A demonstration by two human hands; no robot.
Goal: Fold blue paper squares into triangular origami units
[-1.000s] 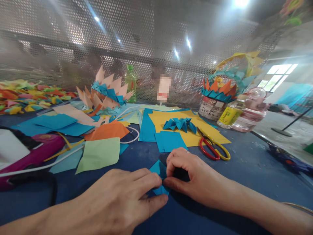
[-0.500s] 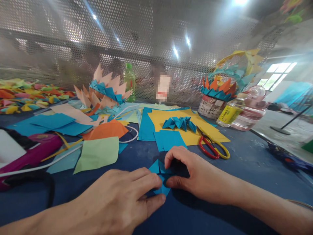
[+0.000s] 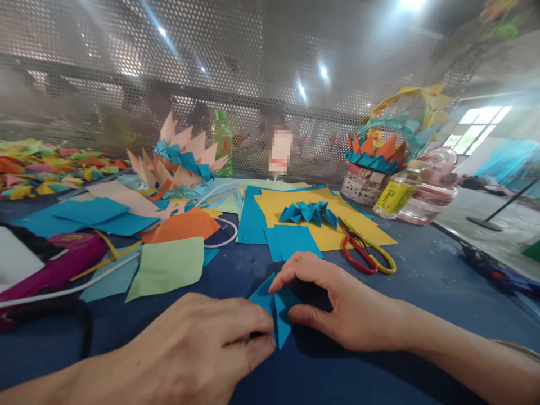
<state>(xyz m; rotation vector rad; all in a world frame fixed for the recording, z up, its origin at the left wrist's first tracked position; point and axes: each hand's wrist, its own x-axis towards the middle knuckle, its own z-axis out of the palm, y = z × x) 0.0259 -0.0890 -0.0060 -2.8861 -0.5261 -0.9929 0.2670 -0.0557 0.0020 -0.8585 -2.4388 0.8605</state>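
A small piece of folded blue paper (image 3: 282, 322) stands between my two hands near the front of the dark blue table. My left hand (image 3: 206, 340) pinches its left side, thumb below and fingers above. Curved over the other side, my right hand (image 3: 327, 298) touches the paper's upper edge with its fingertips, and its thumb rests at the right side. Just beyond lie blue paper squares (image 3: 293, 242). Behind them, several folded blue paper pieces (image 3: 310, 212) sit on yellow paper (image 3: 354, 230), next to scissors (image 3: 367, 247) with red and yellow handles.
Left are a magenta glue gun (image 3: 73, 261) with a white cord, green paper (image 3: 169, 267) and a pink-and-blue paper crown shape (image 3: 181, 152). Bottles, including a yellow-labelled one (image 3: 399, 191), and a decorated pot (image 3: 365, 185) stand back right. A perforated metal screen (image 3: 236, 62) rises behind.
The blue paper has been turned or refolded, now showing an upright central crease and a point toward me. My left fingers have drawn slightly left, and my right fingertips have shifted left.
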